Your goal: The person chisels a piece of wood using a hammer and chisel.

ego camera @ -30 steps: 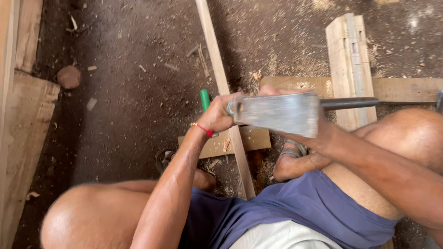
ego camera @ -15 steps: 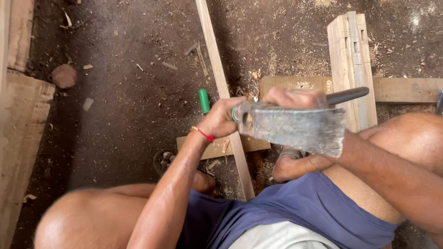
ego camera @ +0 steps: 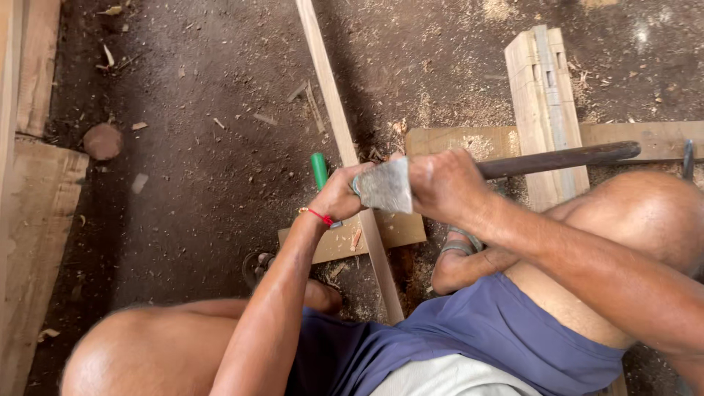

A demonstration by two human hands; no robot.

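The right hand (ego camera: 444,183) is closed around a hatchet (ego camera: 513,165), gripping it high on the handle, right behind the grey metal head. The tool's long axis runs nearly level across the view: the dark wooden handle reaches out toward 3 o'clock, tilted a touch upward, and the head points toward 9 o'clock (its blade is blurred, so the exact edge cannot be told). The head sits just above the long thin wooden strip (ego camera: 345,154).

The left hand (ego camera: 339,196) is closed on a green-handled tool (ego camera: 320,170), whose handle sticks up toward 12 o'clock out of the fist; its working end is hidden by the hand. This hand is touching the strip's left edge, and a red thread circles the wrist.

The strip's long axis runs from 12 o'clock down to about 6 o'clock, leaning slightly rightward as it comes near the person. It lies across a short flat board (ego camera: 400,229) on the dirt floor (ego camera: 205,183).

At 2 o'clock lies a notched wooden block (ego camera: 543,103), crossing a flat plank (ego camera: 645,139). At 9 o'clock, boards (ego camera: 33,183) are stacked along the edge, with a round stone (ego camera: 102,141) just beside them. The person's bare knees frame the lower view.
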